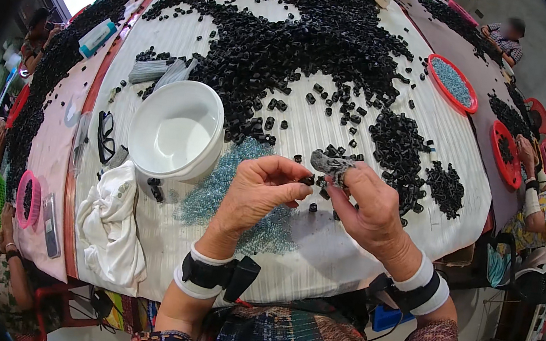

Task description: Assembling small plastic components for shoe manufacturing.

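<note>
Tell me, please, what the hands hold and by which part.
The left hand pinches a small black piece; the gripped part is too small to make out. Whether the right hand holds anything is unclear.

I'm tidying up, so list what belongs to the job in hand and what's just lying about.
Job, seemingly: black parts, pale blue pieces, grey wrap on the right hand, perhaps the white bowl.
Lying about, seemingly: eyeglasses, white cloth, phone.

I count, on my left, one white bowl (183,110), one pair of eyeglasses (106,138), one white cloth (113,226) and one phone (51,225). The black pieces (332,48) are too many for counting.
</note>
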`<control>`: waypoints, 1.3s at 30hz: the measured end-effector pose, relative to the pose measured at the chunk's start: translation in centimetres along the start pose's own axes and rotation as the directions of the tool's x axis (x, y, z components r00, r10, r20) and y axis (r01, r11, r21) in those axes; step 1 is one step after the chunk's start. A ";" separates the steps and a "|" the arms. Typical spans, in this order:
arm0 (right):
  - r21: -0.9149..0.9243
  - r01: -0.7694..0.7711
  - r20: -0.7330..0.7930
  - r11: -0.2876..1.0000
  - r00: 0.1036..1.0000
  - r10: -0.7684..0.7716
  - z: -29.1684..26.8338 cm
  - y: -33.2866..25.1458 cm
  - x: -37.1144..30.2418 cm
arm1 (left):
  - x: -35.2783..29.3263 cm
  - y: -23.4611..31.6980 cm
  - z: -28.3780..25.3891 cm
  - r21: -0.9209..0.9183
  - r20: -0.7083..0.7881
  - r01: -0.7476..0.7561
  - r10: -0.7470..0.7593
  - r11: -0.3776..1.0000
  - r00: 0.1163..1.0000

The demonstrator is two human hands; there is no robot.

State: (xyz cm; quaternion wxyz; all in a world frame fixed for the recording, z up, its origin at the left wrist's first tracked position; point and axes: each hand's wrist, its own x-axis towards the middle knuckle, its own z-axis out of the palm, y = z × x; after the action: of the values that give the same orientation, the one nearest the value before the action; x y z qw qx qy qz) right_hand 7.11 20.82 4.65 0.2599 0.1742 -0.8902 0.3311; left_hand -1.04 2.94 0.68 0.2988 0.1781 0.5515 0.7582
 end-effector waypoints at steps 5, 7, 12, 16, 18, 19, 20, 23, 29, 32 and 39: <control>-0.068 0.082 0.051 0.994 0.996 -0.078 0.2 -0.2 0.8 | -0.1 0.2 0.3 0.043 -0.006 -0.021 0.021 0.999 1.000; -0.097 0.105 0.079 0.990 0.992 -0.097 0.4 -0.3 1.0 | -0.1 -0.1 0.3 0.077 -0.027 -0.025 0.027 0.997 0.999; -0.232 0.202 0.166 0.951 0.972 -0.166 0.8 -0.4 1.6 | 0.1 -0.3 0.5 0.203 -0.057 -0.050 0.063 0.978 0.996; -0.275 0.212 0.260 0.938 0.955 -0.139 0.6 -0.9 2.1 | 0.0 -0.3 0.5 0.165 -0.088 -0.054 0.069 0.985 0.994; -0.252 0.196 0.272 0.947 0.954 -0.125 0.7 -1.0 2.3 | 0.1 -0.5 0.3 0.196 -0.105 -0.051 0.073 0.979 0.992; -0.252 0.200 0.275 0.947 0.953 -0.128 0.9 -0.8 2.3 | 0.1 -0.6 0.1 0.168 -0.093 -0.042 0.058 0.985 0.994; -0.205 0.169 0.199 0.964 0.972 -0.128 1.2 -0.6 2.2 | 0.1 -0.7 -0.1 0.141 -0.081 -0.032 0.044 0.990 0.996; -0.086 0.065 0.084 0.994 0.995 -0.058 1.3 -0.4 2.1 | 0.2 -0.5 0.2 -0.041 -0.075 -0.020 0.017 0.999 0.997; 0.030 -0.069 0.019 0.997 0.997 0.068 1.6 -0.3 1.7 | 0.1 -0.1 0.1 -0.103 -0.050 -0.008 0.002 0.995 0.999; -0.003 -0.014 -0.003 1.000 1.000 0.014 1.7 -0.3 1.8 | 0.2 -0.1 0.1 -0.102 -0.050 -0.012 0.007 0.995 0.999; -0.144 0.286 0.068 0.947 0.958 -0.279 1.9 -0.5 2.7 | 0.2 -0.7 -0.3 -0.119 -0.048 -0.025 0.019 0.993 0.999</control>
State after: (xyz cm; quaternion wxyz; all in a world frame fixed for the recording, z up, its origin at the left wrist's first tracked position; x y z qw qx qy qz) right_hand 4.55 18.82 5.20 0.2963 0.2871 -0.8846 0.2174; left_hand -1.17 3.02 -0.09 0.2877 0.1480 0.5098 0.7971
